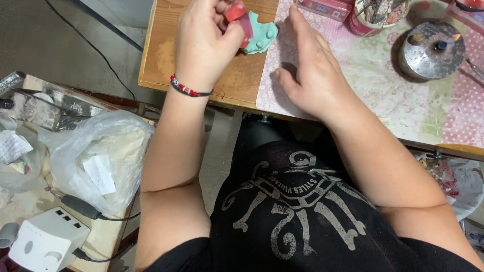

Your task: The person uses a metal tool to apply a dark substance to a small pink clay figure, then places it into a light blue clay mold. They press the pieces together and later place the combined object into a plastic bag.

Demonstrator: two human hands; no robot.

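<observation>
Surroundings: a wooden table (166,55) carries a floral cloth (403,95) over its right part. At 1 o'clock from my hands stands a round tin of tools (375,12), with a pink box (325,6) just beside it at its 9 o'clock. At 3 o'clock rests a domed metal lid (432,49) with a dark knob. At 8 o'clock, on a lower bench, lies a clear plastic bag (96,156) of pale material; a white control box (48,241) with a dark handpiece (80,206) sits at 7 o'clock. Nothing stands between my hands and the workpiece.

Workpiece: a teal moulded piece (262,32) lies on the table at the cloth's left edge, at 12 o'clock, between both hands.

Left hand (204,45): fingers curled closed, pinching a red tool (239,15) whose lower end touches the teal piece. A red-beaded bracelet (189,89) circles the wrist.

Right hand (312,70): fingers extended and spread flat on the cloth, holding nothing; the fingertips lie just beside the teal piece.
</observation>
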